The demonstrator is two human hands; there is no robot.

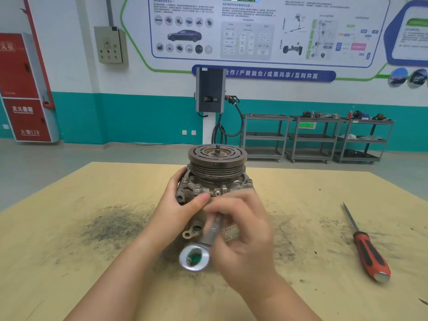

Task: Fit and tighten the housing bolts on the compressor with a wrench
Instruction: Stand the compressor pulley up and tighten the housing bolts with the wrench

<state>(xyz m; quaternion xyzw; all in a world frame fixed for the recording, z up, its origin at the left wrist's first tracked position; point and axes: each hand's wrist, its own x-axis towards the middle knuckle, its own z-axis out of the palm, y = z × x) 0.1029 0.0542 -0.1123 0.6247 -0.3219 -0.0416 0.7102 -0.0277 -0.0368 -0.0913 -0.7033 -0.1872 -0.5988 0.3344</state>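
Workbench (69,228): tan board top, dark grime smudges. Compressor (216,172): stands upright at the centre, grooved pulley on top, housing bolts (197,187) seated round the flange below it. Left hand (178,205): wrapped round the compressor's left side, thumb across the front. Right hand (240,230): blurred, fingers curled round a wrench (203,246), ring end toward the camera; its far end is hidden. Screwdriver (366,246): red-and-black handle, lying well apart on the right.
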